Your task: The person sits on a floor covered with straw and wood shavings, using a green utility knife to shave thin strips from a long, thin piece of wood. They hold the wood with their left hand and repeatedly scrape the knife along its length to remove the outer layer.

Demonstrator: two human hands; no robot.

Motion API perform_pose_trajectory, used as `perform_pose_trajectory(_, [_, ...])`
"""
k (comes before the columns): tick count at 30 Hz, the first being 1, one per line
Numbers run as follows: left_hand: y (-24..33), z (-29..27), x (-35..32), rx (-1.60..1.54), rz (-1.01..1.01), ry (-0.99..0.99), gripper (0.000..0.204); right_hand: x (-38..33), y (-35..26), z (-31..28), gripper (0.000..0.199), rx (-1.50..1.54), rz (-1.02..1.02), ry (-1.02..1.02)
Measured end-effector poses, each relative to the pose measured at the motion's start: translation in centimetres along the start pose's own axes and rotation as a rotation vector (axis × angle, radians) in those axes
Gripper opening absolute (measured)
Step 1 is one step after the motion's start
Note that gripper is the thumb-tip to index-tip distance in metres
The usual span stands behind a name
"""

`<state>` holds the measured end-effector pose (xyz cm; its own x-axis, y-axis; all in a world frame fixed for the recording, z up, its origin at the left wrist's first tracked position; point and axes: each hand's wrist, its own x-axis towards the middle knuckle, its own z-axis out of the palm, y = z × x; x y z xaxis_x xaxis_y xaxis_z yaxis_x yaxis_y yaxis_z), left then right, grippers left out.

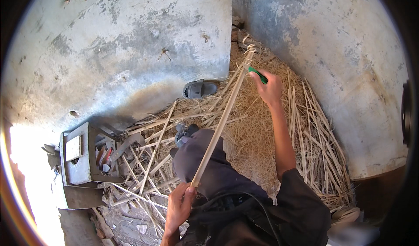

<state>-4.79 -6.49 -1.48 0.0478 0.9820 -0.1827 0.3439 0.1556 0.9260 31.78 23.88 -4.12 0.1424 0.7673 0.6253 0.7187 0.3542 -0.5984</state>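
Note:
A long, pale strip of split wood or bamboo (pixel 221 124) slants across my raised knee. My left hand (pixel 178 203) grips its near end, fingers closed around it. Toward the far end, my right hand (pixel 269 89) is closed on a green-handled knife (pixel 259 75), whose blade meets the strip. Thin curled shavings (pixel 249 48) cling to the strip's far tip, just beyond the blade.
Loose shavings (pixel 253 137) cover the floor ahead. Many split strips (pixel 321 150) lie piled at the right, more at the left. A grey sandal (pixel 199 89) rests by the stained wall (pixel 144 41). At left stands a wooden box (pixel 89 156) with odds and ends inside.

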Motion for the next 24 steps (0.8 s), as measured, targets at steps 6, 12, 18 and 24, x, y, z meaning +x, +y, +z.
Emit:
perform_pose_trajectory(6, [-0.3,-0.7,-1.0,0.005,-0.046,-0.023,0.025,1.0,2.9,0.6,0.067,-0.1,0.06,-0.005])
perform_pose_trajectory(12, [0.0,-2.2,-3.3,-0.041,-0.165,-0.177,0.025,2.8,8.6,-0.6,0.072,-0.123,0.398,0.069])
perform_pose_trajectory(18, [-0.9,-2.3,-1.5,-0.029,-0.116,-0.039,0.027,0.9,10.6,-1.3,0.063,0.072,0.588,0.096])
perform_pose_trajectory(24, [-0.3,-1.3,2.0,-0.264,-0.038,0.06,0.032,-3.2,3.9,-1.5,0.054,0.623,0.6,-0.197])
